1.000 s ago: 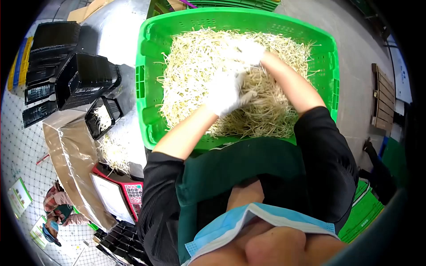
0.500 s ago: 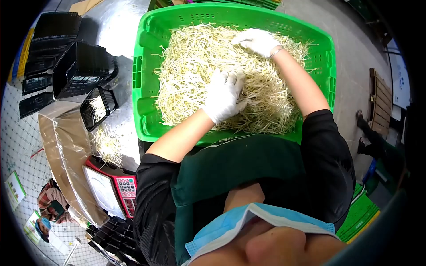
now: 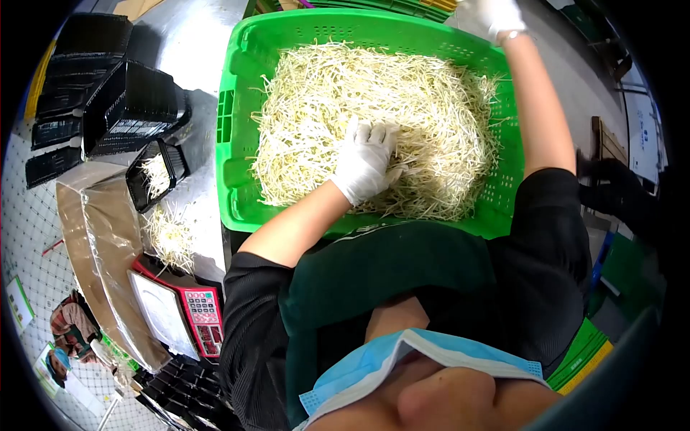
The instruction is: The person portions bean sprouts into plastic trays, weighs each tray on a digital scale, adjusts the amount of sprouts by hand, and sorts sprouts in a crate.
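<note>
A large green crate [image 3: 226,158] holds a broad heap of pale bean sprouts [image 3: 309,93]. My left hand [image 3: 365,159], in a white glove, rests on the heap near its lower middle, fingers curled into the sprouts; whether it grips any is hidden. Beyond the crate's upper right edge is my right hand [image 3: 498,16], also gloved, blurred and partly cut off by the frame's top, so its fingers cannot be made out.
Left of the crate a metal table [image 3: 205,50] bears stacked black trays [image 3: 129,108], a small black tray [image 3: 152,176] with sprouts, loose sprouts [image 3: 171,238] and a red scale [image 3: 198,309]. Another person [image 3: 72,330] is at lower left, and dark-clothed legs [image 3: 622,190] show at right.
My right hand has left the sprouts and moved up and right past the crate's edge. My left hand has stayed in nearly the same place on the heap.
</note>
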{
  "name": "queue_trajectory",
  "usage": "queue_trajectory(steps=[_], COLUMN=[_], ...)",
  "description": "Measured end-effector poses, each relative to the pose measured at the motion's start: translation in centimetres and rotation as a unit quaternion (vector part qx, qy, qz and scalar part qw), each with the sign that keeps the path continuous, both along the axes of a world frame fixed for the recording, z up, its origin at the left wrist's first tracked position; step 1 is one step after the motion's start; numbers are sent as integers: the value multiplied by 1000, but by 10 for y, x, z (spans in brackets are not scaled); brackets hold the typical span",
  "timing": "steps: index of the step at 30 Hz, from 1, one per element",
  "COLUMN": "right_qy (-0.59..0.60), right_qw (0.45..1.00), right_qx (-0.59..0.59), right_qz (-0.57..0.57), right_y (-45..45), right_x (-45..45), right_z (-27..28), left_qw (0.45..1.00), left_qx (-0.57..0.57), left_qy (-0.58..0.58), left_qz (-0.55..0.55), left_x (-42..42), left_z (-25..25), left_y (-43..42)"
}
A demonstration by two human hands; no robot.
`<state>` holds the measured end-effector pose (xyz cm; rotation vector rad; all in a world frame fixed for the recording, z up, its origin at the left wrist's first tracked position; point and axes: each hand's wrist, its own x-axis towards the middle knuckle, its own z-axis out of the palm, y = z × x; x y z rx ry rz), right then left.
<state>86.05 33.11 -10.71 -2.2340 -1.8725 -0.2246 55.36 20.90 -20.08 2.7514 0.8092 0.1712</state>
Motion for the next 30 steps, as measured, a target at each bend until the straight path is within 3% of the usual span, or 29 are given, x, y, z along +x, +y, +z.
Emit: queue_trajectory(steps=[1, 2, 3, 4, 5, 6, 7, 8, 9, 10, 11, 12, 13, 14, 15, 16, 17, 18, 19, 20, 22, 23, 25, 26, 27, 29, 30], right_qy=[-45, -2, 167, 125, 215, 265, 394, 309, 343, 378, 380, 329, 273, 267, 266, 336, 401, 364, 362, 629, 433, 432, 424, 405, 387, 444, 411], right_qw=[998, 995, 965, 948, 907, 888, 841, 879, 840, 793, 792, 849, 894, 832, 831, 822, 805, 795, 795, 595, 765, 765, 795, 777, 757, 778, 799], right_qx=[-40, 9, -66, -260, -325, -324, -338, -302, -371, -441, -440, -365, -291, -451, -453, -398, -336, -409, -408, -473, -402, -402, -346, -384, -420, -279, -260], right_qz=[12, 99, 190, 133, 156, 191, 154, 202, 195, 185, 184, 196, 206, 178, 182, 231, 279, 261, 265, 165, 256, 258, 264, 290, 317, 346, 354], right_y=[4, -7, -28, -28, -33, -43, -57, -72, -84, -100, -120, -138, -146, -134, -133, -125, -113, -98, -88, -82, -128, -140, -158, -155, -151, -152, -147], right_x=[10, -8, -49, -69, -73, -79, -91, -100, -107, -114, -119, -123, -132, -132, -126, -114, -105, -104, -100, -100, -130, -135, -133, -129, -128, -130, -142], right_z=[-27, -51, -37, -51, -89, -124, -145, -140, -121, -104, -101, -99, -80, -54, -65, -86, -99, -94, -126, -181, -91, -87, -89, -93, -88, -73, -46], left_qw=[1000, 999, 999, 998, 996, 995, 995, 992, 977, 969, 969, 915, 812, 810, 751, 659, 644, 605, 563, 563, 408, 408, 327, 300, 302, 396, 379], left_qx=[-15, -36, -38, -53, -65, -96, -94, -73, -52, -75, -76, -289, -490, -491, -628, -737, -730, -744, -753, -751, -815, -814, -838, -855, -854, -810, -824], left_qy=[6, 13, 13, 38, 64, 11, 12, -94, -198, -222, -220, -263, -291, -292, -144, 11, 113, 97, 79, 76, -231, -233, -312, -335, -340, -396, -379], left_qz=[1, 2, 3, 13, 23, 15, 13, 35, 59, 81, 80, 105, 128, 131, 144, 149, 201, 267, 332, 335, 340, 341, 305, 258, 254, 176, 182], left_x=[0, 0, 2, 4, 6, 3, -3, -11, -20, -33, -44, -52, -57, -56, -51, -45, -25, -10, 0, 6, 13, 13, 11, 8, 8, 5, -1], left_z=[1, 1, 3, 8, 11, 12, 17, 26, 36, 49, 50, 46, 45, 44, 44, 42, 36, 24, 12, 4, -5, -1, 11, 11, 9, 6, 25], left_y=[1, -1, -2, -1, 0, 3, 2, -2, -9, -21, -35, -47, -54, -54, -47, -38, -34, -36, -42, -50, -59, -61, -66, -67, -69, -75, -71])
